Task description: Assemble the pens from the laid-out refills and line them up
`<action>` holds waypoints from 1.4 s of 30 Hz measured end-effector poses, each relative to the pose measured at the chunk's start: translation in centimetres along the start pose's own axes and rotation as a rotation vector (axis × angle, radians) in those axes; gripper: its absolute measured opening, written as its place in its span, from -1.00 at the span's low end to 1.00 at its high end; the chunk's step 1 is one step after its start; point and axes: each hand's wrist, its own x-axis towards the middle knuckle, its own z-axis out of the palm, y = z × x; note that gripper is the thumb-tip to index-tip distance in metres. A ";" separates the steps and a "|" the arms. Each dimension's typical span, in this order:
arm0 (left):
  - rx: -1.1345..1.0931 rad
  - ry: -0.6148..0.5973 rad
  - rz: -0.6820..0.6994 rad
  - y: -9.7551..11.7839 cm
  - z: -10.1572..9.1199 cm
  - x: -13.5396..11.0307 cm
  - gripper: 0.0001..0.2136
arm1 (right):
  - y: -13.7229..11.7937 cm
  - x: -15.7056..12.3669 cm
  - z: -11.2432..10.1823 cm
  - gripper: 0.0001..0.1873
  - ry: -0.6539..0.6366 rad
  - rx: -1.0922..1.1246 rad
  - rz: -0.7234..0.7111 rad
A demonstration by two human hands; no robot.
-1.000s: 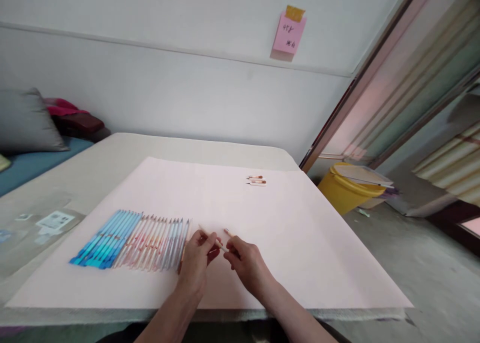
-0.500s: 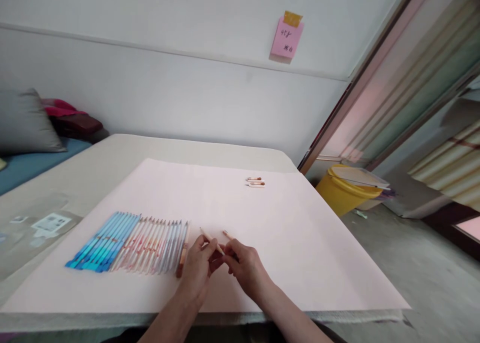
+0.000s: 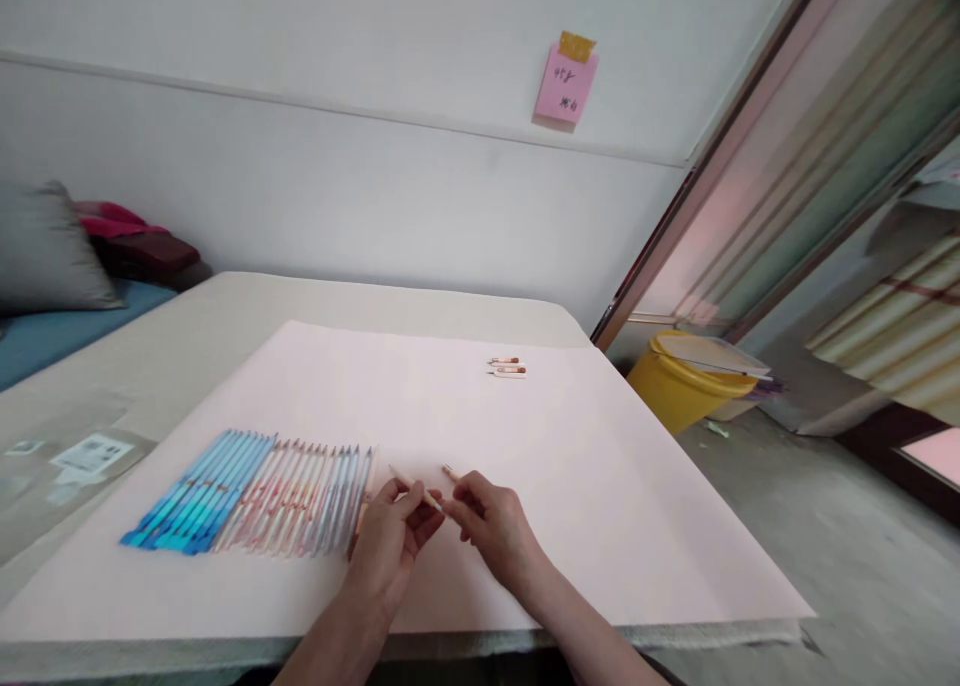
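Observation:
My left hand (image 3: 390,541) pinches a thin pale pen (image 3: 411,488) that slants up to the left, just above the pink sheet (image 3: 585,486). My right hand (image 3: 491,526) has its fingers closed on a small cap-like piece (image 3: 450,473) whose tip pokes out past the fingers. The two hands meet at the pen's near end. To the left of my left hand lies a tidy row of several pens (image 3: 255,489), blue ones at the left and pink and pale ones at the right.
Two small pen caps (image 3: 508,367) lie at the sheet's far side. A clear plastic bag with a label (image 3: 82,458) rests on the table's left. A yellow bucket (image 3: 679,391) stands on the floor to the right. A pink note (image 3: 565,84) hangs on the wall.
The hands have drawn closer together around the pen and shifted slightly. The view has tilted a little; the row of pens has not moved.

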 end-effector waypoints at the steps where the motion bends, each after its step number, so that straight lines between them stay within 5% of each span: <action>1: -0.006 0.024 -0.007 0.2 0.1 0.0 -0.89 | 0.0 0.2 -0.4 -0.84 0.037 -0.027 -0.005; 11: -0.156 0.086 0.001 2.6 0.0 0.2 -0.85 | 3.2 5.0 -4.2 -0.74 0.346 -0.404 0.017; 20: -0.243 0.095 0.024 5.1 0.1 0.1 -0.90 | 6.5 17.0 -6.9 -0.82 0.369 -0.680 0.217; 27: -0.258 0.085 0.051 6.0 -0.2 0.5 -0.91 | 7.5 20.6 -6.6 -0.81 0.313 -0.780 0.286; 32: -0.262 0.091 0.070 6.3 0.1 0.3 -0.90 | 6.3 18.8 -5.4 -0.80 0.222 -0.763 0.186; 42: -0.274 0.093 0.085 6.2 -0.2 0.3 -0.91 | 4.3 7.0 1.1 -0.83 -0.035 -0.666 -0.223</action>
